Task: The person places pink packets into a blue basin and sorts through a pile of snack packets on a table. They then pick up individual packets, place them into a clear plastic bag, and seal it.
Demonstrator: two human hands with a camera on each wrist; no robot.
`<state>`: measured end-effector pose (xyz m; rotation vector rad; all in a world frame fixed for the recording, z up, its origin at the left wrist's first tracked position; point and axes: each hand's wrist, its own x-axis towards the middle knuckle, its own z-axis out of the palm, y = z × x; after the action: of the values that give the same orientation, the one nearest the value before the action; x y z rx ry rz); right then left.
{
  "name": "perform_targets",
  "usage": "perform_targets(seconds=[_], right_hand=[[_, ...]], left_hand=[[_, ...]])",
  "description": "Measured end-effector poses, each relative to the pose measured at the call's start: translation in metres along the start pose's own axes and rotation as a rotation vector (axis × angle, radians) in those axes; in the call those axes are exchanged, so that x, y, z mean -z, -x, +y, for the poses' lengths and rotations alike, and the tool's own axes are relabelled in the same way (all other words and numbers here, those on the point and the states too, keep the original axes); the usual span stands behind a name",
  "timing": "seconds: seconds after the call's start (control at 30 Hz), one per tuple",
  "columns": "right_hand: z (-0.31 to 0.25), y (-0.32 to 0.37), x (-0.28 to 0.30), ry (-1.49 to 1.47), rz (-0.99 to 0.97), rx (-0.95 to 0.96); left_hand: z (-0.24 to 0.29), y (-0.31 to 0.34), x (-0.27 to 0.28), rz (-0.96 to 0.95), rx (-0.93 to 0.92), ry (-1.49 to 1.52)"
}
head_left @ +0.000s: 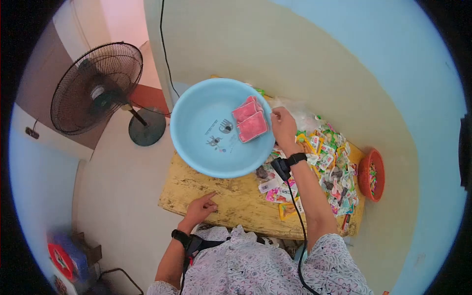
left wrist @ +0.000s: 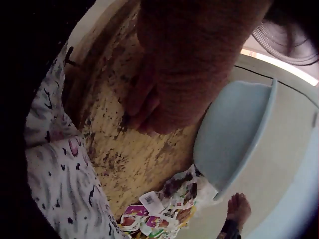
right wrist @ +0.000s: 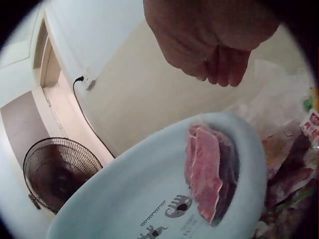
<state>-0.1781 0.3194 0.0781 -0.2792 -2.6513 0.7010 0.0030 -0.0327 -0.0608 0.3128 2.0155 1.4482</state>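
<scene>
A large light-blue plastic basin point(head_left: 196, 150) stands on a worn yellow table point(head_left: 182, 189). Inside it, toward the right wall, lie pink packets point(head_left: 253, 128) with clear edges, partly overlapping. My right hand point(head_left: 283, 129) is just beyond the basin's right rim; in the right wrist view its loosely bent fingers point(right wrist: 214, 69) hang over the rim with nothing in them. Over the table in front of the basin is my left hand point(head_left: 199, 210), its fingers relaxed and holding nothing. The left wrist view shows that hand point(left wrist: 174, 89) close over the tabletop, fingertips partly in shadow.
Many colourful small snack packets point(head_left: 327, 157) are heaped on the table's right side, beside a clear plastic bag point(head_left: 306, 120). A red basket point(head_left: 372, 174) with small items stands at the right edge. A standing fan point(head_left: 98, 88) is at the left, and a wall runs behind the table.
</scene>
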Motion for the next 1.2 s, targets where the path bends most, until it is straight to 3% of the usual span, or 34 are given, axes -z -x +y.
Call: perform_targets(seconds=[0.07, 0.27, 0.37, 0.47, 0.67, 0.87, 1.07, 1.2], right_hand=[[0.024, -0.001, 0.010, -0.074, 0.093, -0.032], [0.093, -0.001, 0.018, 0.427, 0.262, 0.093], [0.110, 0.004, 0.012, 0.550, 0.161, 0.047], [0.118, 0.003, 0.021, 0.439, -0.008, -0.126], [0.138, 0.026, 0.041, -0.016, 0.355, -0.028], [0.162, 0.056, 0.055, -0.386, 0.405, -0.128], [0.102, 0.078, 0.119, -0.558, 0.441, -0.185], [0.070, 0.126, 0.133, -0.798, 0.364, -0.218]], left_hand=[[-0.006, -0.001, -0.002, 0.009, 0.000, 0.001], [0.005, 0.003, -0.003, 0.042, 0.045, 0.066], [0.003, 0.003, -0.006, 0.050, 0.042, 0.019], [0.003, 0.005, -0.009, 0.067, 0.025, 0.048], [0.013, 0.014, -0.013, 0.080, -0.004, -0.039], [0.043, 0.022, -0.025, 0.028, 0.001, -0.132], [0.073, 0.007, -0.045, -0.101, -0.141, -0.135], [0.081, -0.013, -0.078, -0.161, -0.023, 0.317]])
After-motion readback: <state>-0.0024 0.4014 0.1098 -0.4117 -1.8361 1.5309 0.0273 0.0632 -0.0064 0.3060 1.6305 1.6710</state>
